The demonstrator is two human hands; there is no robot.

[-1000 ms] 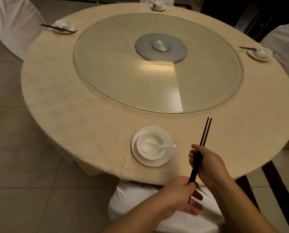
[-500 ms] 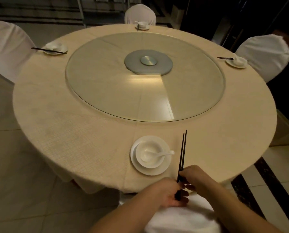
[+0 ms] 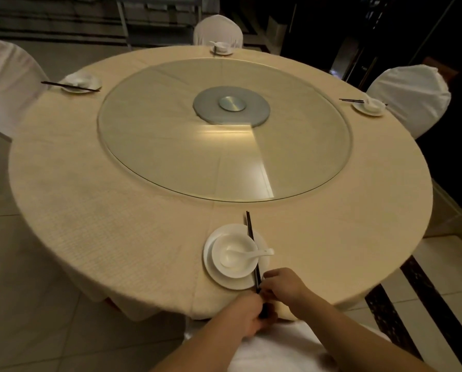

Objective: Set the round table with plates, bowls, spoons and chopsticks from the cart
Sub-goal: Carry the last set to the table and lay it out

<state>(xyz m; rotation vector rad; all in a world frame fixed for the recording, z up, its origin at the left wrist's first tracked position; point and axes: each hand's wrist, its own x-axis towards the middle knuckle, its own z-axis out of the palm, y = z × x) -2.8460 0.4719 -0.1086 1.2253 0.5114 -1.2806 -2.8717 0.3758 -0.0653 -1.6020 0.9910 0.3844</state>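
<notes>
Swung left since 0.5 s ago: chopsticks [image 3: 252, 248], then lying on the cloth to the right of the near plate [image 3: 219, 275], now crossing over that plate's right side and the right rim of the bowl [image 3: 235, 255], tips pointing away toward the glass turntable [image 3: 224, 130]. Clamped at the near end by both hands, close together at the table edge: left hand [image 3: 247, 315] curled round the butt ends, right hand [image 3: 285, 287] pinching the shafts just above it with curled fingers. Cannot tell whether the sticks touch the bowl rim or hover just over it. Inside the bowl, a white spoon [image 3: 247, 255], handle reaching right past the rim. Bowl seated on the plate, plate near the front edge of the round table [image 3: 117, 210] under its beige cloth. Further round, 3 other settings already laid: left setting [image 3: 81, 81] with dark chopsticks across it, far setting [image 3: 222, 48], right setting [image 3: 369, 105] with chopsticks at its left. White-covered chairs behind each; one more chair cover [image 3: 278, 350] below the forearms.
</notes>
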